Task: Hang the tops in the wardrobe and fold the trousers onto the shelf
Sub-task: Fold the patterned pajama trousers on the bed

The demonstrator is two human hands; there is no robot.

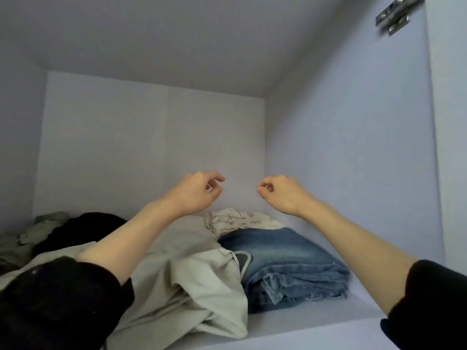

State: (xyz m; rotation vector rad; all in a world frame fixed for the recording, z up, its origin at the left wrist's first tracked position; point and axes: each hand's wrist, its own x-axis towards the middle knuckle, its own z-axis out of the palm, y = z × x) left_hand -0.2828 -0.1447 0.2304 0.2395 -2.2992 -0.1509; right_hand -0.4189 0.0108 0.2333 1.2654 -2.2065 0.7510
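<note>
Pale lilac-white panels are closing in this wardrobe compartment on three sides and overhead, with a flat white shelf [316,322] running across the bottom and a metal door hinge [394,15] showing at the upper right. Lying on the shelf at the right is a folded pair of faded blue denim jeans [285,258], its frayed hem facing the front edge. Just beside it on the left, a rumpled pale beige pair of trousers [192,281] is spilling over the shelf front and touching the jeans. Behind both, a crumpled white printed garment [235,221] is sitting near the back panel. Farther left, a black garment [83,228] and a grey-green garment [38,228] are lying bunched together. The left hand [197,193] and the right hand [283,193] are hovering above the clothes, apart from each other, fingers curling loosely inward and gripping nothing. Black sleeves [58,301] are pushed up both forearms.
</note>
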